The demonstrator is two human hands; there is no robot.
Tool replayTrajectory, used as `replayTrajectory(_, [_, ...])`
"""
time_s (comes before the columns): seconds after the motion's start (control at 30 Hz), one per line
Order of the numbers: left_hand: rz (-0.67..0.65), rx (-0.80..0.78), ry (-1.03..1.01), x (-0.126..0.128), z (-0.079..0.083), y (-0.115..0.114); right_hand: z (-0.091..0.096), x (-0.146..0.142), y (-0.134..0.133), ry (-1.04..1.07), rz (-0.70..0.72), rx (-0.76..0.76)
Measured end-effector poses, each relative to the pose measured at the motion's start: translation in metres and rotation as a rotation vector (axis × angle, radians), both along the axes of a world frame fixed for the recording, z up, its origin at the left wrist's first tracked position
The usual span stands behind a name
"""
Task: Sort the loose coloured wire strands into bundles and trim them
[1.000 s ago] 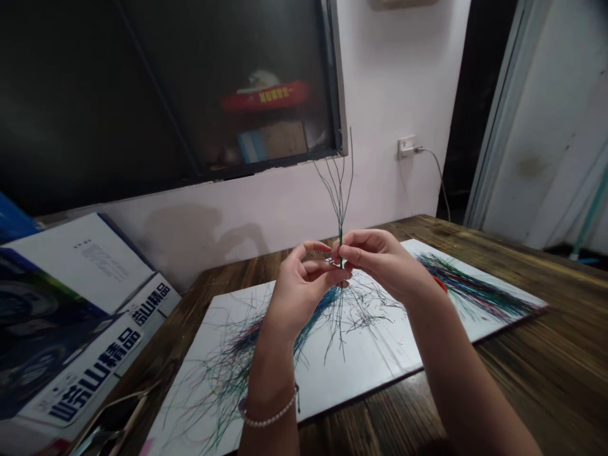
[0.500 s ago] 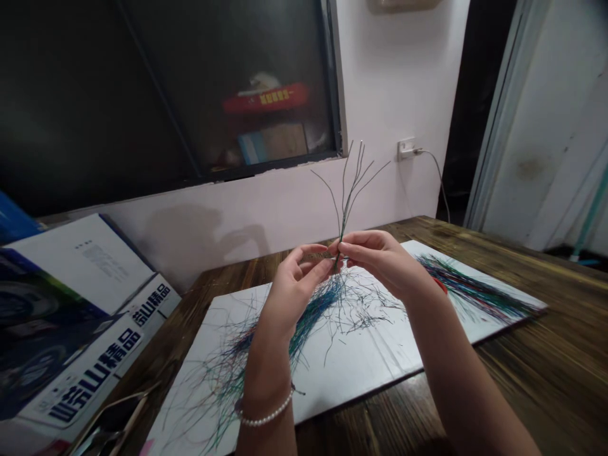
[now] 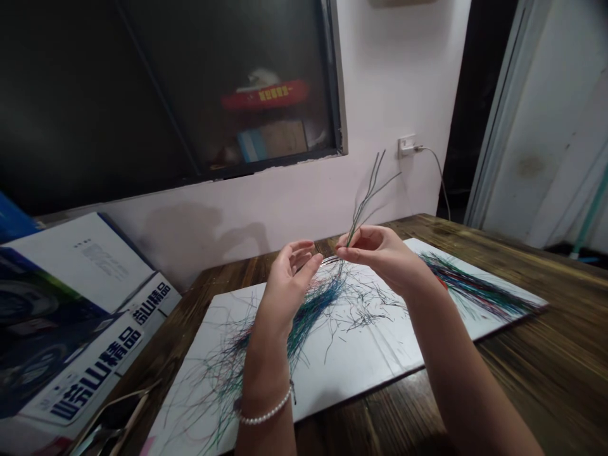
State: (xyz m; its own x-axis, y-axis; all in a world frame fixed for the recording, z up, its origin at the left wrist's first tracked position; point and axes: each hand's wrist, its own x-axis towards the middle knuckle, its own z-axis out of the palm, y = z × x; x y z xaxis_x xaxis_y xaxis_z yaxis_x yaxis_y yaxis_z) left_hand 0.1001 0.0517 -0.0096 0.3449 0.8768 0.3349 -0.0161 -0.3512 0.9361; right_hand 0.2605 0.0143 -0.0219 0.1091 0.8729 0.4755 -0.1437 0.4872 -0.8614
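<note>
We pinch a small bunch of thin dark wires point(image 3: 365, 206) in a narrow grip between the thumb and fingertips of our right hand point(image 3: 380, 253), the strands fanning upward above the white board point(image 3: 380, 361). Our left hand point(image 3: 289, 282) stands open just beside it, fingers loosely curled, holding nothing we can see, with a pearl bracelet point(image 3: 263, 413) at its wrist. Loose multicoloured wires point(image 3: 313, 310) lie tangled across the board's middle, and a dense bundle of wires point(image 3: 475, 292) lies toward its right end.

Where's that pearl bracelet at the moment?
In the head camera view, the pearl bracelet is around the person's left wrist, below the left hand, above the white board strewn with fine coloured wires.
</note>
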Motion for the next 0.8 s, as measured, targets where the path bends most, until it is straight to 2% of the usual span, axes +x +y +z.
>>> replayTrajectory(0.13, [0.032, 0.005, -0.023, -0.001, -0.001, 0.002, 0.001, 0.000, 0.001, -0.016, -0.058, -0.027])
replayTrajectory(0.3, [0.040, -0.023, -0.056, 0.000, -0.002, 0.004, -0.002, 0.018, 0.001, -0.176, -0.252, -0.077])
replayTrajectory(0.37, [0.038, -0.029, -0.065, -0.001, -0.002, 0.006, -0.007, 0.036, 0.003, -0.254, -0.397, -0.113])
replayTrajectory(0.47, [0.029, -0.039, -0.091, -0.001, -0.002, 0.011, -0.020, 0.071, 0.008, -0.313, -0.718, -0.200])
replayTrajectory(0.63, [0.037, -0.039, -0.085, -0.004, -0.002, 0.019, -0.044, 0.125, 0.002, -0.350, -1.093, -0.412])
replayTrajectory(0.73, [0.052, -0.056, -0.081, -0.004, -0.003, 0.023, -0.054, 0.143, -0.005, -0.385, -1.243, -0.560])
replayTrajectory(0.8, [0.060, -0.062, -0.081, -0.003, -0.005, 0.027, -0.060, 0.151, -0.007, -0.423, -1.280, -0.622])
